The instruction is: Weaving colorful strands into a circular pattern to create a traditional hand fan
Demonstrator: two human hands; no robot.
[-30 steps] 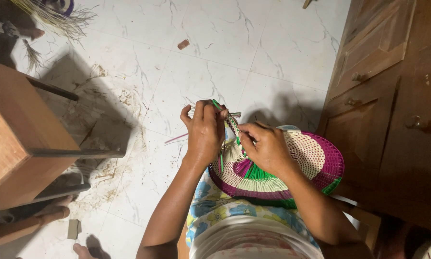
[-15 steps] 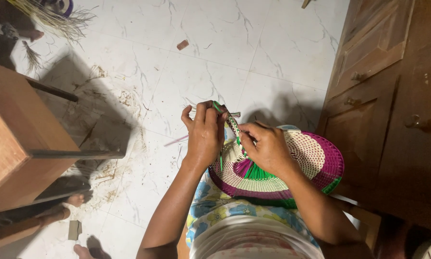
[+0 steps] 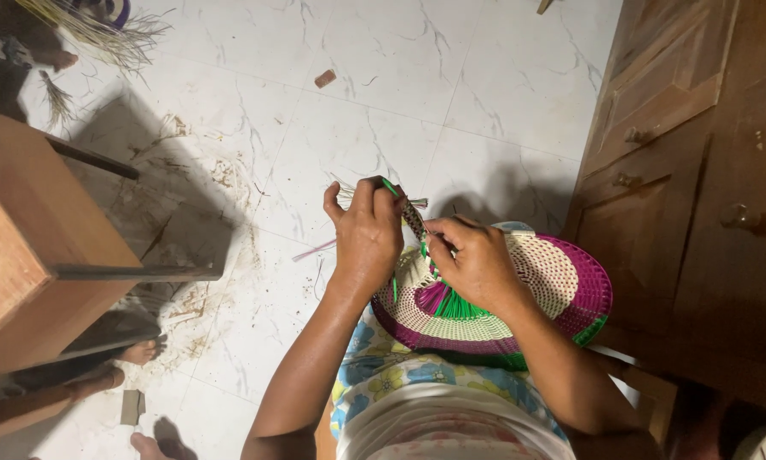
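Observation:
A round woven basket [image 3: 562,290] in cream, magenta and green lies on my lap, tilted toward me. My left hand [image 3: 366,234] grips its near-left rim, where loose green and pale strips [image 3: 413,209] stick up. My right hand [image 3: 477,260] pinches the same rim strips from the right, fingers closed on the weave. The two hands almost touch. Green strands fan out from the basket's centre [image 3: 451,305] below my right hand.
A wooden stool [image 3: 34,247] stands at the left on the white marble floor [image 3: 400,77]. Wooden cabinet doors [image 3: 698,170] fill the right side. Loose fibres [image 3: 102,34] lie at the top left. Another person's feet [image 3: 140,351] show at the lower left.
Both hands have stayed on the basket rim, with only slight finger movement on the strips. The basket has not shifted.

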